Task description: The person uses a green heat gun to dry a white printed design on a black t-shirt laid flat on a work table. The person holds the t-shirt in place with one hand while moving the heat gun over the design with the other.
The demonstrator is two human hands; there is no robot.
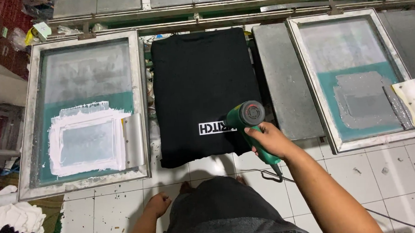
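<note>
The heat gun (247, 121) is green with a dark round rear end and a green handle. It is held over the lower right part of the black shirt (196, 79), nozzle pointing down and left at the white print (211, 128). The right hand (267, 139) is wrapped around the handle in a firm grasp, thumb side toward the gun body. A cord (270, 175) leaves the handle base and runs right across the floor (382, 169).

The shirt lies flat on a pallet, collar end away from the camera, hem toward the person. The print is a white rectangular block near the hem, partly covered by the gun.

The left hand (159, 203) hangs low beside the person's dark shorts (221, 209), fingers curled into a loose fist, holding nothing visible.

Left of the shirt, just beside it, lies the left screen (83, 112) in a metal frame. It carries white ink around a clear rectangle, with a squeegee (134, 140) resting at the ink's right edge.

Right of the shirt is a bare grey pallet (285, 80). Beyond it lies the right screen (359, 77) with grey ink and a second squeegee (414, 102) on its right side.

The floor is white tile with dark specks. White cloth (13, 218) lies at the lower left corner.
</note>
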